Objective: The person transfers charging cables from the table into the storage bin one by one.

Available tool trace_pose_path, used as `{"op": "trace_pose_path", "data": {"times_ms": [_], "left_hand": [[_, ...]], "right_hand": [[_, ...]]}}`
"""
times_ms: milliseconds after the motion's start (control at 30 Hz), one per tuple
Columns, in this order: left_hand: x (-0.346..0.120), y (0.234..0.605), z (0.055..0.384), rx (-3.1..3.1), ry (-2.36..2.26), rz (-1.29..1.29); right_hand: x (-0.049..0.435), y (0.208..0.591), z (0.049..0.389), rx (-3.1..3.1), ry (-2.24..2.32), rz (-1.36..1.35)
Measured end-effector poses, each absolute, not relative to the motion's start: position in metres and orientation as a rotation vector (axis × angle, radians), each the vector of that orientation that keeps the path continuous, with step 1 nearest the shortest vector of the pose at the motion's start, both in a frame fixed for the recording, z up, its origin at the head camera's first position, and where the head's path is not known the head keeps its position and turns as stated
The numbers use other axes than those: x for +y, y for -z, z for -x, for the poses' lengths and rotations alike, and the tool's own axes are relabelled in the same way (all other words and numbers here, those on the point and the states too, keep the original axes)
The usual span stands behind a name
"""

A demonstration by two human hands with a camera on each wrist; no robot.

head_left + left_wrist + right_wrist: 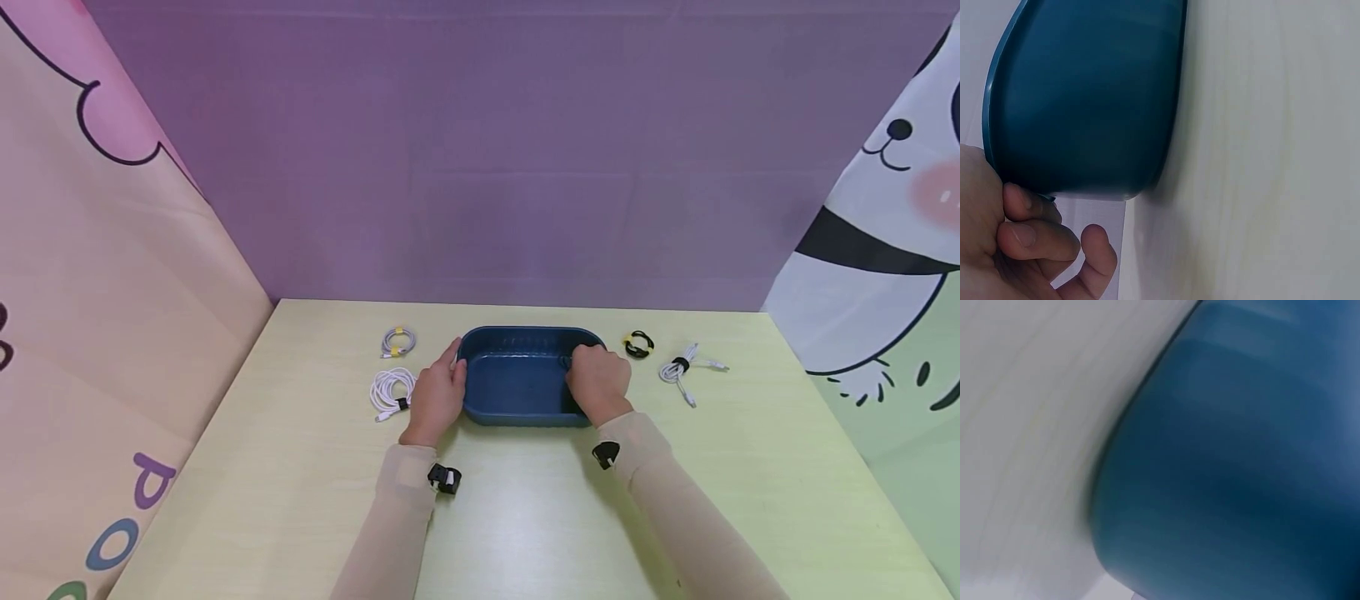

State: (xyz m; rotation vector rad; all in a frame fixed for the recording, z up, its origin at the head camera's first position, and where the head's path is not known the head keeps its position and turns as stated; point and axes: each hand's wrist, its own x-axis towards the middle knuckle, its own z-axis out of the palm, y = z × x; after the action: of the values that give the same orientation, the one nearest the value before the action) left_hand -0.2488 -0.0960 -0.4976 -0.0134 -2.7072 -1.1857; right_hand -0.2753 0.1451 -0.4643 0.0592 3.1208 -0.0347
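A dark blue rectangular plastic bin (517,383) with rounded corners sits mid-table, with nothing visible inside except the right hand's fingers. At its left end my left hand (438,396) grips the rim; in the left wrist view its curled fingers (1041,240) lie against the outside of the end wall. My right hand (600,383) grips the opposite rim, its fingers bent over into the bin. Only the bin's outer wall (1222,475) fills the right wrist view, with that hand out of sight. Beside the left hand lies a coiled white cable (392,390), partly covered by it.
A grey cable coil with yellow ties (398,342) lies at the back left. Right of the bin are a small black cable coil (638,344) and a white cable bundled with a black strap (678,367). A purple backdrop (480,167) stands behind the table (517,533).
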Motion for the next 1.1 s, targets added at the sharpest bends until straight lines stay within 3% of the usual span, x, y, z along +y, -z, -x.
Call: {"op": "trace_pose_path", "data": {"times_ms": [333, 667, 900, 1100], "left_hand": [[-0.096, 0.499, 0.248, -2.716, 1.18, -0.006], [-0.096, 0.498, 0.25, -2.703, 1.173, -0.003], [-0.096, 0.497, 0.249, -2.695, 1.171, 0.019], [-0.096, 0.498, 0.248, -2.69, 1.159, 0.033]], "right_hand": [[0.15, 0.466, 0.271, 3.178, 0.181, -0.078], [0.173, 0.462, 0.261, 3.345, 0.758, 0.022], [0.194, 0.461, 0.259, 3.374, 1.158, -0.025], [0.215, 0.468, 0.261, 3.35, 1.233, -0.164]]}}
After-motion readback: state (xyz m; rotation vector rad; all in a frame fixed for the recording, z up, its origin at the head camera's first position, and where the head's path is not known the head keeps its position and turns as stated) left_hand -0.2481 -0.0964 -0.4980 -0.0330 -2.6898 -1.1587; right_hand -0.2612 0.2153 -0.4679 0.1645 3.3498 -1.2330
